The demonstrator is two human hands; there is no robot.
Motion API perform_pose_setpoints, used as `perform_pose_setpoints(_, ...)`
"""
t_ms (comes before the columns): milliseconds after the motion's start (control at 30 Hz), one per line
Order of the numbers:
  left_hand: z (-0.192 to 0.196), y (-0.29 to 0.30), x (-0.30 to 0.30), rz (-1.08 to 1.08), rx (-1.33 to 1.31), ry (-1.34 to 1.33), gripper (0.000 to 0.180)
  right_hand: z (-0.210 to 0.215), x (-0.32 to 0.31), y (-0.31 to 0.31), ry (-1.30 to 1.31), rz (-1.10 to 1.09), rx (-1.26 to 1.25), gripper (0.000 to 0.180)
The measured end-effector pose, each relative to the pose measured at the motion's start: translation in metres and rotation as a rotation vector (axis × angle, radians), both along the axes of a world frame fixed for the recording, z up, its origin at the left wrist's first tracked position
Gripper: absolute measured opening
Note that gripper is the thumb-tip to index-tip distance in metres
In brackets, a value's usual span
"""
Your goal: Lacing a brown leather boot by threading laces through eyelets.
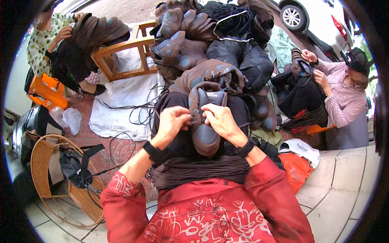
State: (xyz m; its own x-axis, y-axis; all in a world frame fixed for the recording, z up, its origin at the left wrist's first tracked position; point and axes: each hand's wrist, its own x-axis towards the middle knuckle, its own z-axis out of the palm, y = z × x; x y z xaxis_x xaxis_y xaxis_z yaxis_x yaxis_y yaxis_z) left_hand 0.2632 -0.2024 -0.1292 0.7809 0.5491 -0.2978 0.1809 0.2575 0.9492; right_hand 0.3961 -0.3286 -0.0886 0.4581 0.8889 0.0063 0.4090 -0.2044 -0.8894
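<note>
On my lap lies a brown shoe upper (206, 139) with blue-grey patches, its toe toward me. My left hand (173, 124) is closed at its left eyelet edge, thumb and fingers pinched, apparently on a thin dark shoelace. Across the tongue reaches my right hand (222, 123), thumb and forefinger pressed together; what they pinch is too small to make out. Both wrists wear black bands. A thick bundle of dark laces (198, 172) lies across my waist. Just beyond, another brown upper (212, 75) rests against the pile.
A heap of shoe uppers (182, 52) and black laces (229, 20) rises ahead. Left are a wooden stool (121, 50), white sheet (119, 109) and wicker chair (40, 170). Two co-workers sit left and right, handling uppers. An orange bag (296, 170) and white cap (300, 150) lie right.
</note>
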Motion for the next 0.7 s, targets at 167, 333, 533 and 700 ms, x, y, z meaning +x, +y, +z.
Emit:
perform_pose_setpoints(167, 0.008, -0.032, -0.009, -0.083, 0.057, 0.096, 0.01, -0.003, 0.016, 0.004, 0.127, 0.173, -0.234, 0.017)
perform_pose_setpoints(333, 0.002, -0.033, -0.008, -0.038, -0.034, 0.153, 0.011, 0.003, 0.011, -0.004, 0.358, 0.162, -0.238, 0.023)
perform_pose_setpoints(533, 0.001, -0.036, -0.003, 0.035, -0.083, 0.085, 0.011, -0.004, 0.018, -0.001, 0.256, 0.202, -0.236, 0.023)
perform_pose_setpoints(700, -0.002, -0.042, -0.002, 0.074, 0.093, 0.124, 0.01, -0.003, 0.017, 0.004, 0.048, 0.257, -0.232, 0.024)
